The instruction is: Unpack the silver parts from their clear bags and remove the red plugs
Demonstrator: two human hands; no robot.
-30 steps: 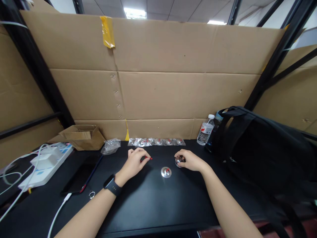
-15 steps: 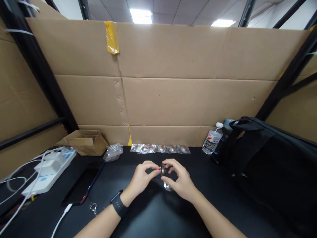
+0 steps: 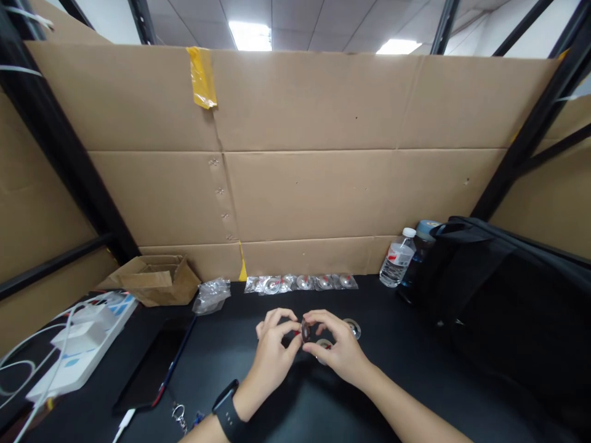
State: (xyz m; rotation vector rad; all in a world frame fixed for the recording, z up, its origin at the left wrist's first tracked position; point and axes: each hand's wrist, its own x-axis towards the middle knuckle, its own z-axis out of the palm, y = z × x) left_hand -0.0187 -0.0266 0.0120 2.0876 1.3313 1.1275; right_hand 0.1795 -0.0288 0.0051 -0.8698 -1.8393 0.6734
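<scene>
My right hand (image 3: 340, 352) grips a shiny metal disc (image 3: 305, 331) by its rim between thumb and fingertips, on edge, one face toward my left hand (image 3: 272, 349). My left thumb and forefinger pinch a small red piece (image 3: 297, 333) beside that face; whether they touch, I cannot tell. The disc stands between both hands, its upright plane running roughly near to far. Two loose discs (image 3: 354, 328) lie by my right hand on the black tabletop (image 3: 397, 375); bagged discs (image 3: 303, 282) line the far cardboard wall (image 3: 305, 197).
</scene>
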